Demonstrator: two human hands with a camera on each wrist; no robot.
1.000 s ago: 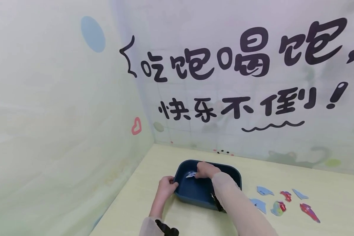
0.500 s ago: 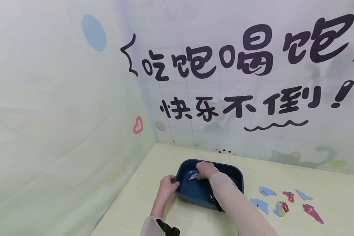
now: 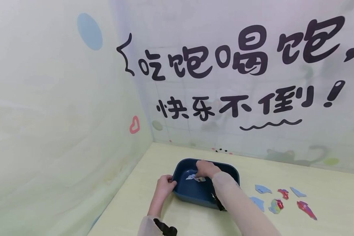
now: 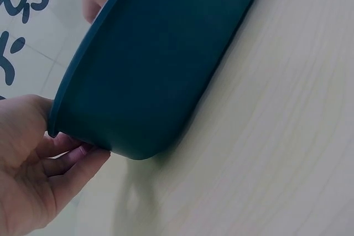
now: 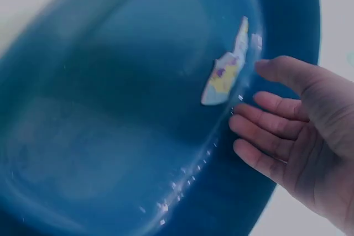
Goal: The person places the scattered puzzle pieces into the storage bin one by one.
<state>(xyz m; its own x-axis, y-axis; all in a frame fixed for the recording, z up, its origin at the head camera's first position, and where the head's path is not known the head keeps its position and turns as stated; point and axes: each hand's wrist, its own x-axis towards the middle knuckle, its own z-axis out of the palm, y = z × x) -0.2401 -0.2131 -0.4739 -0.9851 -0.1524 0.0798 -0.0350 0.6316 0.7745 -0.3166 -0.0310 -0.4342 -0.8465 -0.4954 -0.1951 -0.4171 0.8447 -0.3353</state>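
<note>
Inside the blue tub (image 3: 191,199), printed pieces (image 5: 222,80) lie just left of the right hand (image 5: 310,139), loosely open and holding nothing; whether a fingertip touches them is hard to tell. The left hand (image 4: 30,169) grips the tub's left end.

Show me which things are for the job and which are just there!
For the job:
left hand, holding the tub
right hand, inside it
blue tub
pieces inside
table pieces, probably

Just there:
wall writing
blue oval
</note>
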